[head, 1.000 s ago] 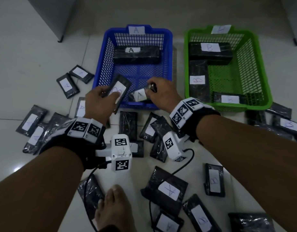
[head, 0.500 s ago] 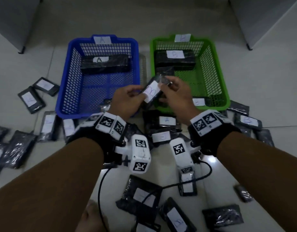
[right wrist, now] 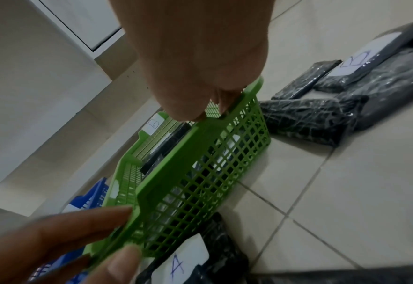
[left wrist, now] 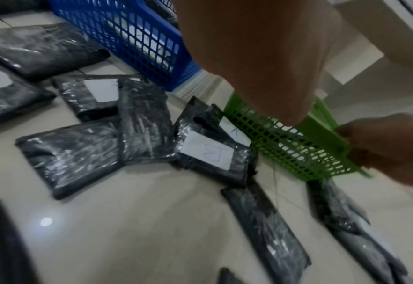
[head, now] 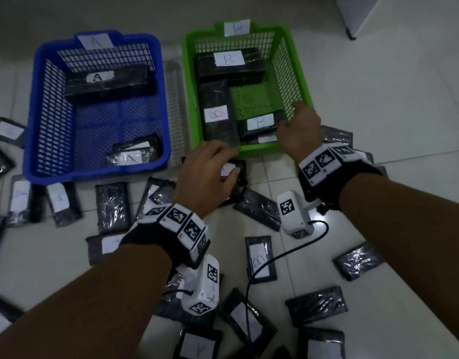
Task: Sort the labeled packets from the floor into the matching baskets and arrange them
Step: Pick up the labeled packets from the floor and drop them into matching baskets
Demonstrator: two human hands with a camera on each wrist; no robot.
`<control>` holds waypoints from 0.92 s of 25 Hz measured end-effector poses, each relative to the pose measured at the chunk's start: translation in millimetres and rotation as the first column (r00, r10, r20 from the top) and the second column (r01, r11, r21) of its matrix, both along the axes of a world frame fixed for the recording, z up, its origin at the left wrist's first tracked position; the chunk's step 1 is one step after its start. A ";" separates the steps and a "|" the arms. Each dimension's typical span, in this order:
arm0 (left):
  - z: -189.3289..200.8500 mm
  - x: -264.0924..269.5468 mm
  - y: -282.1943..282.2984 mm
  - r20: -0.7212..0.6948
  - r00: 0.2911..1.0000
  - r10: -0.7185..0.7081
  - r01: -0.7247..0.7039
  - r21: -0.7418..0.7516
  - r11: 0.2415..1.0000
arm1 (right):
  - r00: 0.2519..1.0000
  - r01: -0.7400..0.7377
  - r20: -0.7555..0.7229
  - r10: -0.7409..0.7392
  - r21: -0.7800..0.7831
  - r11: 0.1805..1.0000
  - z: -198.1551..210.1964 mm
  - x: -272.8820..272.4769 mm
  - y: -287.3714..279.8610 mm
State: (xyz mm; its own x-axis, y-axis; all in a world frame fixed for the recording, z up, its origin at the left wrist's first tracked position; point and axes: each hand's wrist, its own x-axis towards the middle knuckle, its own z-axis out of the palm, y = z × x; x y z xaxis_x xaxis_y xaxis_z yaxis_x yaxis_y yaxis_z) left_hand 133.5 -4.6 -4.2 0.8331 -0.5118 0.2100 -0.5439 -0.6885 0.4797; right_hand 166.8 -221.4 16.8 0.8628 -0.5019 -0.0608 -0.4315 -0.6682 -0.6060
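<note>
The blue basket (head: 33, 112) tagged A holds an A packet (head: 106, 82) at the back and more in its near right corner. To its right, the green basket (head: 304, 81) tagged B holds three B packets. My right hand (head: 292, 120) lies over the basket's near right rim (right wrist: 200, 146), and its fingertips (right wrist: 222, 103) dip inside by the end of the nearest B packet (head: 260, 123). My left hand (head: 231, 161) hovers, fingers straight, over a black packet labelled A (right wrist: 178, 267) on the floor against the green basket's front wall.
Several black labelled packets (head: 259, 257) lie scattered over the tiled floor to the left, right and near side. A white mesh piece (head: 175, 104) sits between the baskets. Wrist camera cables (head: 282, 255) trail over the packets. A white cabinet (head: 365, 14) stands at the far right.
Both hands held a B packet above the gap between the baskets. That packet now lies in the green basket, and my left hand has dropped to a floor packet.
</note>
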 end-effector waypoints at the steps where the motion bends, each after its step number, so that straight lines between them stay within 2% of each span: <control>1: -3.5 -7.7 2.3 0.034 0.999 -0.016 0.015 0.022 1.000 | 0.999 -0.018 0.028 0.018 -0.011 1.000 1.1 -5.0 1.3; 5: -13.9 -38.9 0.8 0.084 0.996 -0.036 0.028 0.095 0.995 | 0.940 -0.192 0.270 0.207 -0.084 0.978 -0.7 -47.8 -0.8; 8: -24.8 -60.2 1.6 0.017 0.999 -0.035 0.032 0.179 0.983 | 0.864 -0.341 0.309 0.399 -0.226 0.913 -13.7 -89.8 1.6; 12: -33.7 -74.4 9.5 -0.124 0.987 0.107 -0.068 0.281 0.957 | 0.819 -0.511 0.143 0.556 -0.257 0.820 -39.7 -132.7 6.0; 16: -36.5 -72.9 19.2 -0.153 0.964 0.217 -0.156 0.336 0.929 | 0.787 -0.615 -0.179 0.590 -0.145 0.775 -58.4 -148.8 12.2; 19: -40.5 -72.4 25.6 -0.149 0.954 0.261 -0.200 0.333 0.922 | 0.761 -0.631 -0.282 0.584 -0.115 0.767 -63.8 -155.4 14.5; 21: -40.7 -71.4 27.4 -0.145 0.951 0.274 -0.215 0.329 0.919 | 0.797 -0.582 -0.274 0.538 -0.114 0.805 -63.2 -157.1 14.9; 23: -38.9 -69.4 26.8 -0.143 0.945 0.295 -0.233 0.340 0.911 | 0.877 -0.442 -0.225 0.424 -0.037 0.896 -62.4 -155.9 13.3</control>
